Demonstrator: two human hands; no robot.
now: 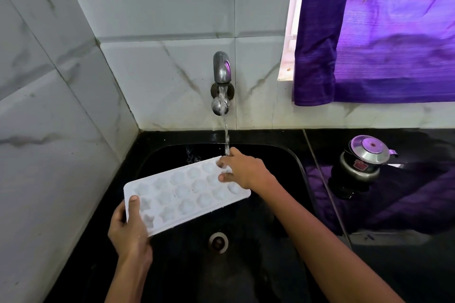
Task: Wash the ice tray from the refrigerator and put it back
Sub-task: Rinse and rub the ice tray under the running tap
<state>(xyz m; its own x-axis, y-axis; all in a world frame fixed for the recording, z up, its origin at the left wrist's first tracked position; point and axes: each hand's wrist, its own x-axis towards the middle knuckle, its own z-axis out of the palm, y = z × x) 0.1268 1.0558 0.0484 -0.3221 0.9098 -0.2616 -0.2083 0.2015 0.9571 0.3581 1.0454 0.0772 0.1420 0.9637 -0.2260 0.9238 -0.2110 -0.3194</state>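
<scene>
Gripping the near-left corner of the ice tray [183, 193], the left hand [130, 227] has its thumb laid flat on the rim and its fingers curled underneath. At the tray's far-right end the right hand [242, 170] rests over the rim with fingers bent, fingertips touching the end cups and the thumb lying on the top face; whether any finger hooks under the edge cannot be told.

White, smooth plastic, the tray is a rounded rectangle with three rows of moulded cups, some star-shaped, others rounder. It is held clear above the sink [299, 167], running diagonally from the left hand up and away to the right hand, cups facing up. What the cups hold is too pale to make out.

Directly beyond the tray's far end, a dull metal tap [222, 67] juts from the wall, and its stream of water [226, 135] falls onto the right hand's fingers at the tray's far corner. Below the tray, the sink is a glossy black basin with rounded corners and a round metal drain [218, 242] in its floor.

Right of the tray, on the black countertop [406, 265], stands a small steel pot [364, 160] with a domed lid. Above that pot hangs a purple curtain [381, 32] of coarse, shiny weave. Grey-veined marble tiles [152, 2] cover the walls behind and left of the tray.
</scene>
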